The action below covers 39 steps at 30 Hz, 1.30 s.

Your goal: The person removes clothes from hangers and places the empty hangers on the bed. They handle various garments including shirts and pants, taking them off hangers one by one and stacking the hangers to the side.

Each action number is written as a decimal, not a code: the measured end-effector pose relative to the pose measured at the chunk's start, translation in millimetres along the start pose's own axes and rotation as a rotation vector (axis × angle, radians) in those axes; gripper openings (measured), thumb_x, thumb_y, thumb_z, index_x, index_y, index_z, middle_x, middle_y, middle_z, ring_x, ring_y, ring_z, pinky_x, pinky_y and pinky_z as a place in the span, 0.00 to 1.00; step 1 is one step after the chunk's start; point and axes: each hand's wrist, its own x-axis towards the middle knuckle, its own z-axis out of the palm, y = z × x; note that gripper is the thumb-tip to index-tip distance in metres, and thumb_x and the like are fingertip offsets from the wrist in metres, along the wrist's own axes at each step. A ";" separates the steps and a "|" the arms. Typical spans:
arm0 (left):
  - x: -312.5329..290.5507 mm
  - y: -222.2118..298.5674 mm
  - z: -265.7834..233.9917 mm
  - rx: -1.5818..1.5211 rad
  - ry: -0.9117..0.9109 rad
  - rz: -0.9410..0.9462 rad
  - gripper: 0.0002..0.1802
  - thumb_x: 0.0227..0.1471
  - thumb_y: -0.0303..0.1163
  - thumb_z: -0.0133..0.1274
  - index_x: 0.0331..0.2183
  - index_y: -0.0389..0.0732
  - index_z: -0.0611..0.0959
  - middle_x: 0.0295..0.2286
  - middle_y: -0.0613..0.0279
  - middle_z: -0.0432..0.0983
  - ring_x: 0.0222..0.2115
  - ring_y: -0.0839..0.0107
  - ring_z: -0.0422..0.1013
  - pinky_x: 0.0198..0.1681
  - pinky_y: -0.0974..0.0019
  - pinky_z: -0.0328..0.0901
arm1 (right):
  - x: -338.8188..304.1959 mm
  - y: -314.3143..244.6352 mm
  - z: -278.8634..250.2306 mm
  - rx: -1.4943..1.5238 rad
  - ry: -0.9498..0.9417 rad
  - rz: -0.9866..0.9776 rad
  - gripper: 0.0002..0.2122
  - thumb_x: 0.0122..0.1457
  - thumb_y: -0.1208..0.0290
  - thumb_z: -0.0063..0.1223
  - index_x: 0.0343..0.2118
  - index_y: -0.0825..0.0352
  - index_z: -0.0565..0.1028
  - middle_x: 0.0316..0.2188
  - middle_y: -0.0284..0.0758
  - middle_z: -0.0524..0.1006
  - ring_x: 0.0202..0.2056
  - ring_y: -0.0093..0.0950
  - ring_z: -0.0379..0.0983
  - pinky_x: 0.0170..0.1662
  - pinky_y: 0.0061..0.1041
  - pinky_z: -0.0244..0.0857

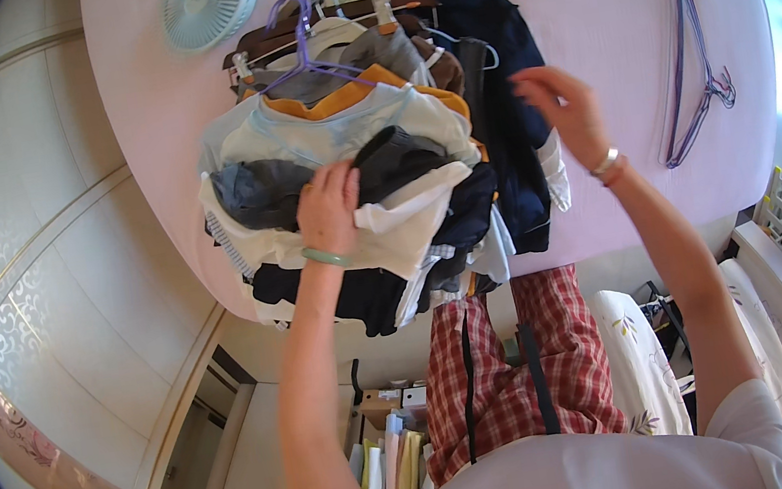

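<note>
At the far left a pale tiled floor curves away under the fisheye bend; above it, near the top edge of a pink-covered bed, lies a small round light-blue fan, flat on the cover and just beside the heap of clothes; the heap itself sits at the near left part of the bed, a stack of garments on hangers, with a purple wire hanger and a dark wooden clip hanger showing at its far end, an orange-collared pale blue top beneath them, and white and dark pieces spilling over the bed's near edge; the left hand, a green bangle at its wrist, lies on top of the heap with fingers curled down onto a dark grey garment and a white one, the thumb by a black folded piece; whether it grips or merely presses cannot be told; to the right a navy garment runs along the heap's side; the right hand hovers just above that navy cloth, fingers spread loosely and holding nothing, a bracelet at its wrist; further right, well apart from the heap, a bundle of thin purple hangers lies on the bare pink cover; below the bed edge hangs a red checked cloth.
</note>
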 end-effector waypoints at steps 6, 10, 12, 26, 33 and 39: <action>-11.5 1.3 -14.8 -0.183 -0.062 -0.086 0.10 0.58 0.35 0.51 0.35 0.41 0.82 0.28 0.54 0.78 0.28 0.52 0.75 0.31 0.58 0.68 | 70.4 -50.7 134.9 -0.379 -0.074 -0.452 0.08 0.59 0.69 0.52 0.39 0.66 0.77 0.36 0.37 0.77 0.41 0.38 0.72 0.45 0.34 0.67; -17.2 -14.3 -16.9 -0.285 -0.067 -0.217 0.09 0.58 0.32 0.52 0.40 0.39 0.80 0.25 0.52 0.78 0.25 0.58 0.76 0.27 0.63 0.68 | 88.9 -51.2 170.4 -0.876 -0.104 -0.407 0.09 0.57 0.70 0.53 0.41 0.61 0.77 0.37 0.34 0.75 0.44 0.35 0.71 0.45 0.34 0.67; -20.4 -23.4 -17.9 -0.403 -0.042 -0.285 0.10 0.59 0.29 0.52 0.43 0.39 0.79 0.26 0.55 0.79 0.24 0.66 0.76 0.26 0.66 0.69 | 89.8 -51.4 175.8 -0.886 -0.098 -0.439 0.09 0.56 0.72 0.52 0.41 0.60 0.76 0.37 0.33 0.74 0.43 0.34 0.71 0.45 0.34 0.66; 50.0 -79.2 -43.4 -0.156 0.572 -0.168 0.12 0.53 0.29 0.58 0.42 0.41 0.80 0.37 0.58 0.75 0.42 0.62 0.71 0.42 0.61 0.67 | 27.5 -116.3 194.0 -0.367 -0.279 -0.286 0.10 0.48 0.79 0.48 0.35 0.67 0.68 0.33 0.44 0.72 0.33 0.45 0.73 0.35 0.40 0.68; 36.9 -100.0 -39.1 -0.132 0.426 0.004 0.09 0.51 0.29 0.57 0.37 0.45 0.81 0.39 0.61 0.74 0.39 0.59 0.70 0.45 0.59 0.64 | 20.0 -143.3 211.2 -0.581 -0.357 -0.328 0.15 0.57 0.57 0.55 0.39 0.62 0.69 0.25 0.35 0.77 0.25 0.39 0.75 0.24 0.39 0.65; 24.9 -103.0 -49.9 -0.276 0.339 -0.059 0.15 0.49 0.20 0.55 0.40 0.45 0.82 0.44 0.61 0.75 0.41 0.58 0.70 0.47 0.57 0.65 | 30.4 -140.0 219.5 -0.647 -0.348 -0.400 0.11 0.61 0.58 0.48 0.32 0.61 0.73 0.23 0.34 0.78 0.25 0.38 0.77 0.24 0.37 0.67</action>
